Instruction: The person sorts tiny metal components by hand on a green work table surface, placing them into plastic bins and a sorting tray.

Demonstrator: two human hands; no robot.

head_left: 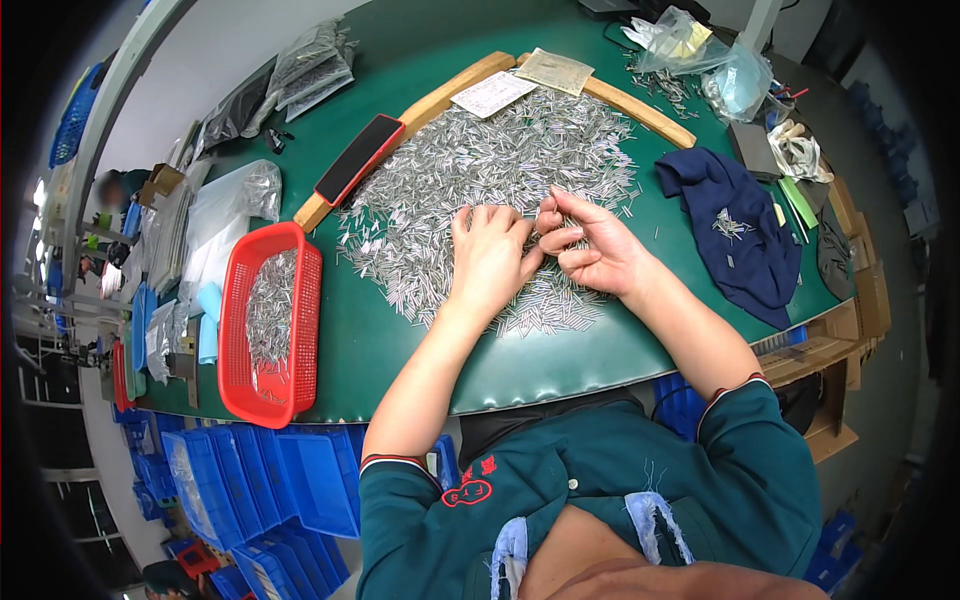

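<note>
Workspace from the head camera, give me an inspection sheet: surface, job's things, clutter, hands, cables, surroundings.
Surface: green mat on the table, wooden frame at the far side.
Job's things: large pile of small metal pins; red basket at left holds more pins.
Clutter: dark phone, paper slips, blue cloth, plastic bags.
Hands: left hand palm down on the pins; right hand beside it, fingers curled, seemingly pinching pins.
Cables: nothing seen.
Surroundings: blue bins below the table.
</note>
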